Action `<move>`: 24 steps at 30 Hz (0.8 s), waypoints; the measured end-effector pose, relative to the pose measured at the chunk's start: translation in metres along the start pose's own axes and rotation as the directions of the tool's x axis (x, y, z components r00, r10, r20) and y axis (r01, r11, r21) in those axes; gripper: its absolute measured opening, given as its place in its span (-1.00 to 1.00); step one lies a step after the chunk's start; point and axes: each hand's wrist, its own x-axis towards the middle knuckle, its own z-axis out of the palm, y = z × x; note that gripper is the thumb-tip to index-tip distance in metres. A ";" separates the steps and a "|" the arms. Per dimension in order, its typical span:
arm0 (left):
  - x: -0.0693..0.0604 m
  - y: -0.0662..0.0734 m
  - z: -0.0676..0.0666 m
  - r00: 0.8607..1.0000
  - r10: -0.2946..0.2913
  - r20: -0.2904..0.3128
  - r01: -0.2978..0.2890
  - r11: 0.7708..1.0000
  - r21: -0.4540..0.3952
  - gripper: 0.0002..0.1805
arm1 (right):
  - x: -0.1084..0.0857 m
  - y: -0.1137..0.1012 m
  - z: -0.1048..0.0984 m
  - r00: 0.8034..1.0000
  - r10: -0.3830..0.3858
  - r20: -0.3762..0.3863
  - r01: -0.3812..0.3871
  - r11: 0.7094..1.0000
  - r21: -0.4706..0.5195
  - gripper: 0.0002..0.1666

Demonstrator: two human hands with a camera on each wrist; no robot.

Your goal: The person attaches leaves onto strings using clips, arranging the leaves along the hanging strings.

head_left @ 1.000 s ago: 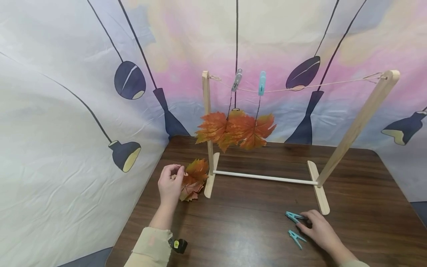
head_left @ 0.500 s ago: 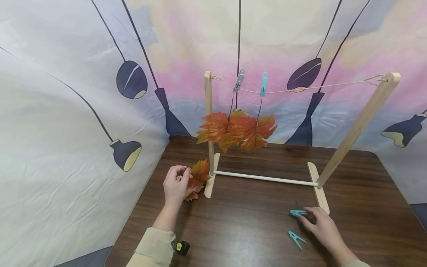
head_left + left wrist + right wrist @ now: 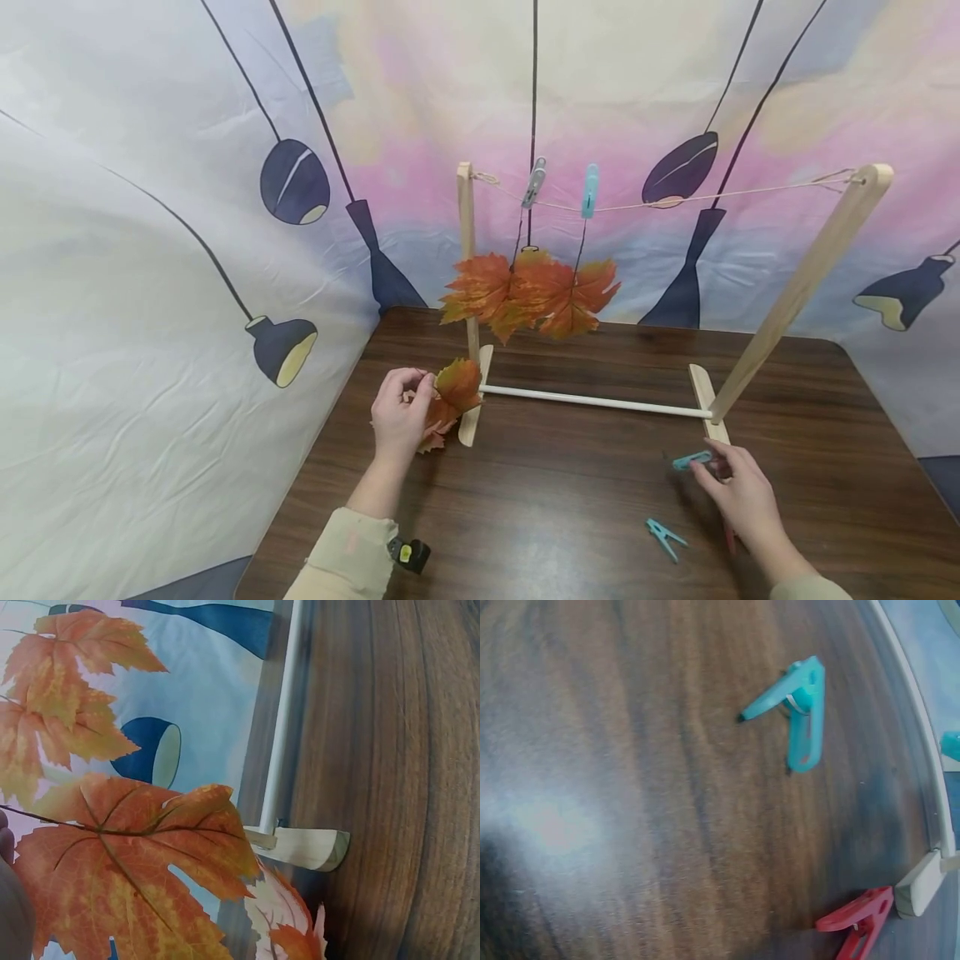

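My left hand (image 3: 400, 421) pinches the dark stem of an orange artificial maple leaf (image 3: 459, 385), and in the left wrist view that leaf (image 3: 142, 862) spreads out from the fingers at the left edge. More leaf (image 3: 277, 907), paler and pinkish, shows beneath it near the rack's foot. Over the table at the right, my right hand (image 3: 746, 492) holds a light blue clothespin (image 3: 690, 461) between thumb and fingers. A second blue clothespin (image 3: 808, 712) lies on the table. Partly hidden by the right hand is a red clothespin (image 3: 862, 922).
A wooden rack (image 3: 802, 292) with a white crossbar (image 3: 596, 402) stands on the brown table (image 3: 555, 483). From its string, a grey clothespin (image 3: 534, 183) and a blue one (image 3: 590, 192) hold orange leaves (image 3: 573, 300) by their stems. A printed cloth (image 3: 150, 467) hangs behind.
My right hand has picked up the blue clothespin and moved slightly right and away from me. The left hand has shifted a little right with the maple leaf.
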 end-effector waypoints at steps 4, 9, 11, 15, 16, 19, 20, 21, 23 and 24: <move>0.002 0.003 0.001 1.000 0.002 0.012 -0.001 1.000 -0.030 -0.92 | 0.004 -0.001 -0.004 0.999 0.005 -0.032 -0.005 1.000 0.011 -0.54; 0.004 0.009 0.005 0.999 0.022 0.033 -0.022 0.999 -0.028 -0.93 | 0.009 -0.002 -0.007 0.996 -0.030 -0.089 0.035 0.998 0.048 -0.62; 0.005 0.012 0.007 0.998 0.031 0.051 -0.030 0.999 -0.022 -0.92 | 0.012 -0.002 -0.009 0.994 -0.038 -0.101 0.044 0.997 0.058 -0.64; 0.005 0.015 0.012 0.995 0.020 0.100 -0.015 0.998 -0.053 -0.93 | 0.018 -0.004 -0.014 0.993 -0.046 -0.112 0.051 0.998 0.045 -0.65; 0.005 0.016 0.013 0.994 0.018 0.110 -0.011 0.998 -0.064 -0.94 | 0.019 -0.005 -0.016 0.992 -0.047 -0.115 0.052 0.998 0.039 -0.65; 0.007 0.018 0.015 0.992 0.014 0.123 -0.005 0.997 -0.076 -0.94 | 0.023 -0.008 -0.021 0.994 -0.038 -0.107 0.042 0.998 0.039 -0.64; 0.008 0.019 0.016 0.992 0.014 0.125 -0.004 0.997 -0.075 -0.94 | 0.024 -0.009 -0.022 0.994 -0.036 -0.105 0.040 0.998 0.042 -0.64; 0.009 0.020 0.017 0.992 0.019 0.128 -0.010 0.997 -0.070 -0.94 | 0.026 -0.010 -0.023 0.994 -0.033 -0.102 0.038 0.998 0.048 -0.64; 0.010 0.020 0.020 0.991 0.021 0.132 -0.010 0.997 -0.077 -0.94 | 0.029 -0.012 -0.024 0.995 -0.025 -0.099 0.031 0.998 0.050 -0.63; 0.010 0.021 0.022 0.991 0.015 0.134 -0.005 0.997 -0.081 -0.94 | 0.031 -0.013 -0.025 0.995 -0.023 -0.101 0.029 0.998 0.054 -0.64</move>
